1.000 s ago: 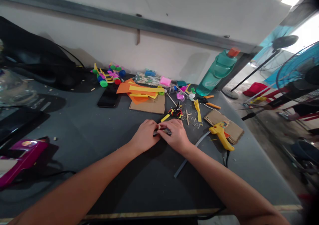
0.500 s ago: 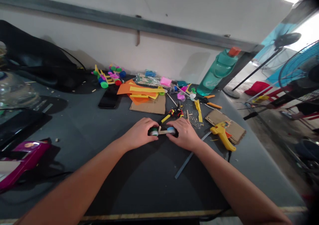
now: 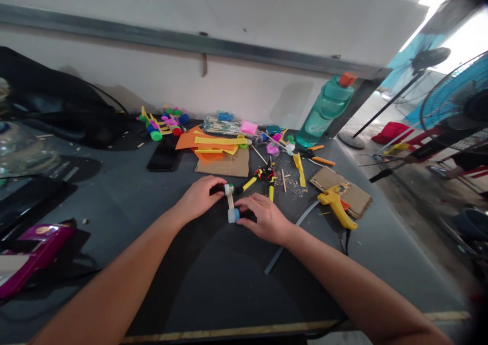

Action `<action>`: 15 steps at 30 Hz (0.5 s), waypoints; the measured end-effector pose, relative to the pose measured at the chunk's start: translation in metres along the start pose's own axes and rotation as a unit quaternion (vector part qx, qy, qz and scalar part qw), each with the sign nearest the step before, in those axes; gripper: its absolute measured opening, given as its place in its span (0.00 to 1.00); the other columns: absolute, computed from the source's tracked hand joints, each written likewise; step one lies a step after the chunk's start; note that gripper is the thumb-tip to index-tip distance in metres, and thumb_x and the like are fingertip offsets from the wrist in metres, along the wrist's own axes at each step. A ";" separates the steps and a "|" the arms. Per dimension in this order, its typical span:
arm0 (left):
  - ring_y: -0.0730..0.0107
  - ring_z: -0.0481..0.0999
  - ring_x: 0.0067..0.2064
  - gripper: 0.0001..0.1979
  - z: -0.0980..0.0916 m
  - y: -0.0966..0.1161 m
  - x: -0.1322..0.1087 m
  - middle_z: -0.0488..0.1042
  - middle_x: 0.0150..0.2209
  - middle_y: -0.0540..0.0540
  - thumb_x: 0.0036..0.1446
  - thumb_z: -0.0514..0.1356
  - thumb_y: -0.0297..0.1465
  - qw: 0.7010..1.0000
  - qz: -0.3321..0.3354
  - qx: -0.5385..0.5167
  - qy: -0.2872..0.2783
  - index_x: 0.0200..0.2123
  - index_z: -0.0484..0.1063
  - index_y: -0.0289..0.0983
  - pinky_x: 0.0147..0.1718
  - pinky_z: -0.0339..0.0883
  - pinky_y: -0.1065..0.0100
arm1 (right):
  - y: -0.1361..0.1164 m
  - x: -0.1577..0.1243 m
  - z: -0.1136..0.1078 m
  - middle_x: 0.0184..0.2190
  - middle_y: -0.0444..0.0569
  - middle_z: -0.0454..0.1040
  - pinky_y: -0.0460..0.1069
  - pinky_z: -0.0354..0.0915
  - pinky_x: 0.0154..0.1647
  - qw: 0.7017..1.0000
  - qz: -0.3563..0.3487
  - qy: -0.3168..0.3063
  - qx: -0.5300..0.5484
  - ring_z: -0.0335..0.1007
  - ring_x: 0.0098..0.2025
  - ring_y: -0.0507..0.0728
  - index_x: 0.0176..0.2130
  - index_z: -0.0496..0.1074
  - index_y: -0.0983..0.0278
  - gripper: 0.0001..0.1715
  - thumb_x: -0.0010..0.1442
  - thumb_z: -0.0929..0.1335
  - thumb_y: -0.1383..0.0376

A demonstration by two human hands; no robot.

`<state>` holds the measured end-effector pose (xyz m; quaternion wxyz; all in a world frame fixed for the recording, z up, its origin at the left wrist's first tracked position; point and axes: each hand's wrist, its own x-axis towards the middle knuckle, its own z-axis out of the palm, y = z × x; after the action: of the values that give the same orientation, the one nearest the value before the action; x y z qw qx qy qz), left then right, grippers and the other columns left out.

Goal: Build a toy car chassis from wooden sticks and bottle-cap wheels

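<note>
Left hand: The left hand [image 3: 200, 198] is closed on the near side of a green-rimmed bottle cap [image 3: 229, 189], with the fingers curled around it; a dark part is partly hidden there.

Right hand: The right hand [image 3: 265, 219] is held half-curled, its fingertips pressed against a blue-rimmed bottle cap [image 3: 234, 216]. Whether that cap is gripped or only steadied cannot be told.

Held piece: A wooden stick [image 3: 230, 200] is seen between the two caps, just above the tabletop, and is used here as the landmark.

Handling: Even, gentle pressure from both sides would be advisable, so that the caps are kept square to the wooden stick and the joints are not strained.

Just beyond the wooden stick: Yellow-handled pliers [image 3: 263, 180] are lying open, with loose wood slivers to their right.

Right of the wooden stick: A yellow hot glue gun [image 3: 336, 206] is resting on a cardboard piece [image 3: 328, 179], and a grey plastic strip [image 3: 286, 247] is lying nearer.

Far beyond the wooden stick: Orange foam sheets [image 3: 204, 142] are stacked over cardboard, beside a black phone [image 3: 163, 156]. A toy frame with colored bottle-cap wheels [image 3: 160, 127] is placed further left, and a teal water bottle [image 3: 324, 113] further right.
</note>
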<state>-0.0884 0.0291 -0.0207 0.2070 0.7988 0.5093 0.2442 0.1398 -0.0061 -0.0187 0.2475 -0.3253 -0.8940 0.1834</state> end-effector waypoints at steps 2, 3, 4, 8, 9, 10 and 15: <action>0.62 0.72 0.47 0.13 0.001 0.001 0.000 0.74 0.45 0.46 0.55 0.56 0.31 1.000 -0.008 0.000 0.009 0.44 0.70 0.39 0.49 0.64 0.60 | -0.001 0.000 0.002 0.36 0.49 0.75 0.52 0.61 0.43 1.000 -0.003 0.002 -0.004 0.66 0.41 0.58 0.46 0.65 0.61 0.15 0.58 0.68 0.65; 0.62 0.73 0.46 0.13 0.001 0.001 -0.001 0.74 0.45 0.46 0.55 0.56 0.30 1.000 -0.014 -0.004 0.014 0.45 0.70 0.39 0.48 0.65 0.61 | -0.002 0.000 0.002 0.36 0.48 0.75 0.52 0.61 0.43 1.000 -0.002 0.003 -0.007 0.66 0.41 0.58 0.45 0.66 0.61 0.14 0.58 0.68 0.66; 0.63 0.73 0.46 0.14 0.002 0.001 -0.001 0.74 0.45 0.46 0.54 0.55 0.29 1.000 -0.020 -0.008 0.018 0.45 0.70 0.39 0.48 0.66 0.61 | -0.002 0.000 0.002 0.37 0.48 0.75 0.53 0.61 0.43 1.000 0.000 0.003 -0.010 0.66 0.41 0.58 0.44 0.66 0.61 0.13 0.58 0.68 0.66; 0.63 0.72 0.47 0.21 0.002 0.001 -0.003 0.73 0.47 0.45 0.50 0.53 0.24 0.999 -0.003 -0.029 0.018 0.49 0.67 0.38 0.49 0.65 0.60 | -0.002 0.000 0.001 0.37 0.49 0.74 0.53 0.60 0.43 1.000 0.004 0.005 -0.021 0.66 0.42 0.58 0.43 0.67 0.61 0.11 0.58 0.67 0.66; 0.63 0.71 0.49 0.23 0.001 0.002 -0.003 0.72 0.49 0.44 0.49 0.53 0.23 0.999 0.010 -0.031 0.014 0.50 0.67 0.38 0.51 0.64 0.60 | -0.001 0.000 0.000 0.37 0.49 0.74 0.54 0.60 0.44 1.000 0.004 0.007 -0.023 0.66 0.42 0.58 0.43 0.66 0.61 0.11 0.58 0.67 0.66; 0.62 0.69 0.51 0.24 0.001 0.002 -0.004 0.71 0.50 0.44 0.48 0.53 0.22 0.999 0.022 -0.032 0.011 0.51 0.66 0.37 0.52 0.63 0.59 | -0.001 0.000 0.000 0.38 0.49 0.74 0.54 0.60 0.44 1.000 0.006 0.009 -0.023 0.66 0.42 0.58 0.43 0.66 0.61 0.11 0.58 0.68 0.66; 0.62 0.62 0.58 0.32 0.000 0.003 -0.005 0.65 0.56 0.44 0.44 0.53 0.19 0.996 0.072 -0.033 -0.029 0.56 0.62 0.39 0.58 0.56 0.59 | 0.002 0.000 -0.001 0.39 0.48 0.74 0.54 0.59 0.46 1.000 0.017 0.020 -0.011 0.66 0.44 0.58 0.44 0.65 0.62 0.14 0.57 0.68 0.67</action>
<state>-0.0882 0.0238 -0.0195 0.2299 0.8328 0.4362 0.2516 0.1419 -0.0046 -0.0189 0.2584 -0.3464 -0.8854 0.1714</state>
